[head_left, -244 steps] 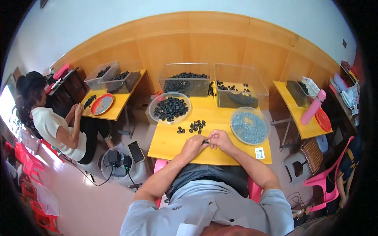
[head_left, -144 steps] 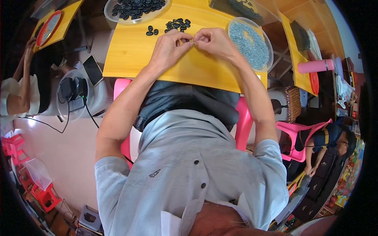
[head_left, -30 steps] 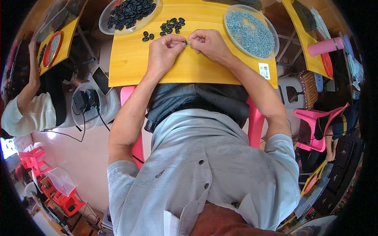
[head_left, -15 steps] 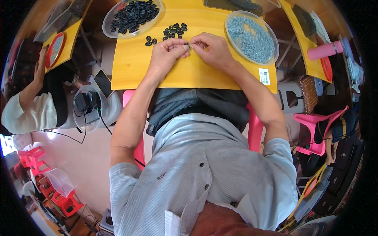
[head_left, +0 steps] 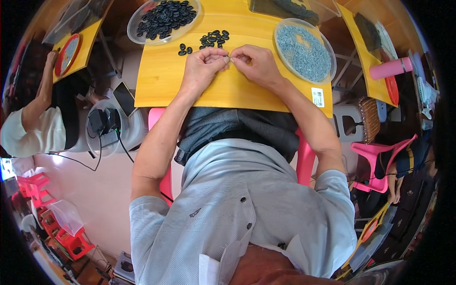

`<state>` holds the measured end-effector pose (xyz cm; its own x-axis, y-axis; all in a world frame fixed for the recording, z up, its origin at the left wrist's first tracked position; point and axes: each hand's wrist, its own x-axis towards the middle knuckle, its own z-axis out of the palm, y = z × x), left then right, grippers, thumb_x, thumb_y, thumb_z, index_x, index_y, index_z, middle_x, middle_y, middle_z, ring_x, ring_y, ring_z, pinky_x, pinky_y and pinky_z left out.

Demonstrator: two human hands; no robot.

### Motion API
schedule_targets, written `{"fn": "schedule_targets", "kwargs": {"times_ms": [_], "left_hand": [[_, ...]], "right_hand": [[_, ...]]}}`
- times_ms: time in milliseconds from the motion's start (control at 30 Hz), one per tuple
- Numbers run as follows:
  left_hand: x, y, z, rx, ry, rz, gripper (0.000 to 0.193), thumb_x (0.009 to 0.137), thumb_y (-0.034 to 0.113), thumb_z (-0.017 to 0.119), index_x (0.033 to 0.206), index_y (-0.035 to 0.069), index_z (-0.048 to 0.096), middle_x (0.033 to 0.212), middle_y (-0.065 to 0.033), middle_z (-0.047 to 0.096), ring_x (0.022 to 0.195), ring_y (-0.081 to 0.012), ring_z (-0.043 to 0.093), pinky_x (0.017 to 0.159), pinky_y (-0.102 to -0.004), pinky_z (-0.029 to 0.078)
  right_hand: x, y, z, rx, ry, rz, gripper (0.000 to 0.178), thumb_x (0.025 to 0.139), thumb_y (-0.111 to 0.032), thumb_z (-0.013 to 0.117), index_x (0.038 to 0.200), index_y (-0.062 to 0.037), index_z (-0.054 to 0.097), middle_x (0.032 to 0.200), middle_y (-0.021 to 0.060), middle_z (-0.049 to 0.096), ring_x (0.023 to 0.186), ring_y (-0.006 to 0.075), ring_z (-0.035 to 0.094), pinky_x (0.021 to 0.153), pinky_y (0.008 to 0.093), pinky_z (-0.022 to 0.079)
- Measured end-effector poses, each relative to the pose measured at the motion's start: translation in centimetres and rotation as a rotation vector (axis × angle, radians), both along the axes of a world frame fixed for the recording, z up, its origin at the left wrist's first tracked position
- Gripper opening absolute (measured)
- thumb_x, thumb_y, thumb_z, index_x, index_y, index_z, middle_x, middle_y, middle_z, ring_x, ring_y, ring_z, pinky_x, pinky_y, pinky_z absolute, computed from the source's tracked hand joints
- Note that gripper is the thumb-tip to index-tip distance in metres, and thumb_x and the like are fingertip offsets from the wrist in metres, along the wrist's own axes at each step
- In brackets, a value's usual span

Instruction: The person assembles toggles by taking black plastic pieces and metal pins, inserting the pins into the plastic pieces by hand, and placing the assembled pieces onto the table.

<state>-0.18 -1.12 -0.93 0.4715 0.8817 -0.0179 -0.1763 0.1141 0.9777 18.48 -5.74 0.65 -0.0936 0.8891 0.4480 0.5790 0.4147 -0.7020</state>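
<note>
My left hand (head_left: 203, 69) and my right hand (head_left: 259, 66) meet over the yellow table (head_left: 164, 88), thumbs and forefingers pinched almost tip to tip. Whatever sits between the fingers is tiny and mostly covered; I cannot make out its kind. Just beyond my left hand lies a loose cluster of small black oval pieces (head_left: 209, 39), each with openings in it. A few more such black ovals (head_left: 182, 49) lie left of that cluster. On the right, beside my right hand, a round clear tub (head_left: 334, 61) holds many small silvery metal pieces (head_left: 306, 59).
At the far left a clear bowl (head_left: 132, 34) holds a heap of black ovals. A dark object (head_left: 285, 10) lies along the far edge. A white label (head_left: 318, 97) is stuck near the right corner. A person's arm (head_left: 43, 90) reaches a red tray (head_left: 59, 70) at a neighbouring table.
My hands stay together in nearly the same place, with slight finger movement. The view has shifted a little. At the left, the other person's arm has moved slightly.
</note>
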Motion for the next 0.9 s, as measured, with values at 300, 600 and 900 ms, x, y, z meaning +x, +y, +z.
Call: {"fn": "schedule_targets", "kwargs": {"times_ms": [300, 600, 900], "left_hand": [[-0.3, 0.07, 0.28, -0.024, -0.011, -0.009, 0.017, 0.091, 0.003, 0.069, 0.107, -0.004, 0.069, 0.087, -0.0077, 0.071, 0.077, -0.0115, 0.066, 0.072, -0.0221, 0.052], [-0.43, 0.59, 0.15, -0.083, -0.042, 0.014, 0.021, 0.095, 0.01, 0.068, 0.11, -0.004, 0.068, 0.087, -0.0074, 0.071, 0.074, -0.0107, 0.065, 0.067, -0.0214, 0.051], [-0.33, 0.65, 0.02, -0.091, -0.058, -0.009, 0.021, 0.091, 0.004, 0.07, 0.109, -0.007, 0.067, 0.087, -0.0104, 0.072, 0.076, -0.013, 0.068, 0.07, -0.0231, 0.053]], "right_hand": [[-0.53, -0.38, 0.4, -0.007, 0.006, -0.024, 0.012, 0.085, -0.01, 0.071, 0.092, -0.0005, 0.071, 0.08, 0.0113, 0.071, 0.065, 0.0171, 0.068, 0.062, 0.0293, 0.054], [-0.09, -0.13, 0.34, -0.038, 0.032, -0.065, 0.011, 0.087, -0.007, 0.071, 0.095, 0.0002, 0.072, 0.08, 0.0064, 0.071, 0.066, 0.008, 0.061, 0.061, 0.0235, 0.05], [-0.09, -0.1, 0.28, -0.004, -0.004, -0.05, 0.012, 0.086, -0.01, 0.07, 0.094, -0.0008, 0.071, 0.081, 0.0103, 0.07, 0.067, 0.0165, 0.067, 0.062, 0.0296, 0.054]]}}
